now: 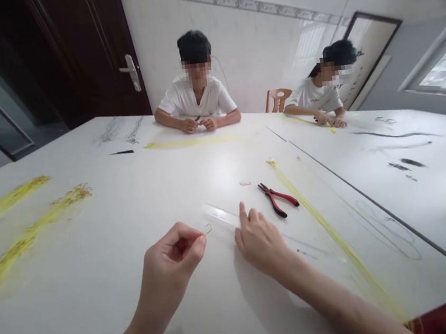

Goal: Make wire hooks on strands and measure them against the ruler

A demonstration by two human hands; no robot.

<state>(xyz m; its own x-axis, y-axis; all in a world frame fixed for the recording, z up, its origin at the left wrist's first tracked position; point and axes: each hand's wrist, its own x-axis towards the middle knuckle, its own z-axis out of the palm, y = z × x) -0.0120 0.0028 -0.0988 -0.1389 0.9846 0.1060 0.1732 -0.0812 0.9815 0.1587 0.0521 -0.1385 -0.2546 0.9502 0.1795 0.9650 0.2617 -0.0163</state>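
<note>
My left hand (173,258) hovers low over the white table (138,197), its thumb and forefinger pinched on a small bent yellow wire (208,230) with a hooked end. My right hand (259,237) rests on the table just to the right, fingers curled and the forefinger pressing down on a clear plastic ruler (222,214) that lies flat. Red-handled pliers (278,198) lie a little beyond and to the right of my right hand. A long strand of yellow wire (325,225) runs diagonally along the table to their right.
Bundles of yellow wire (30,229) lie at the left. A small pink loop (245,183) lies beyond the pliers. Two people in white shirts sit across the table, one (198,100) opposite, one (321,95) at a second table (427,177) on the right. A dark door (87,53) is behind.
</note>
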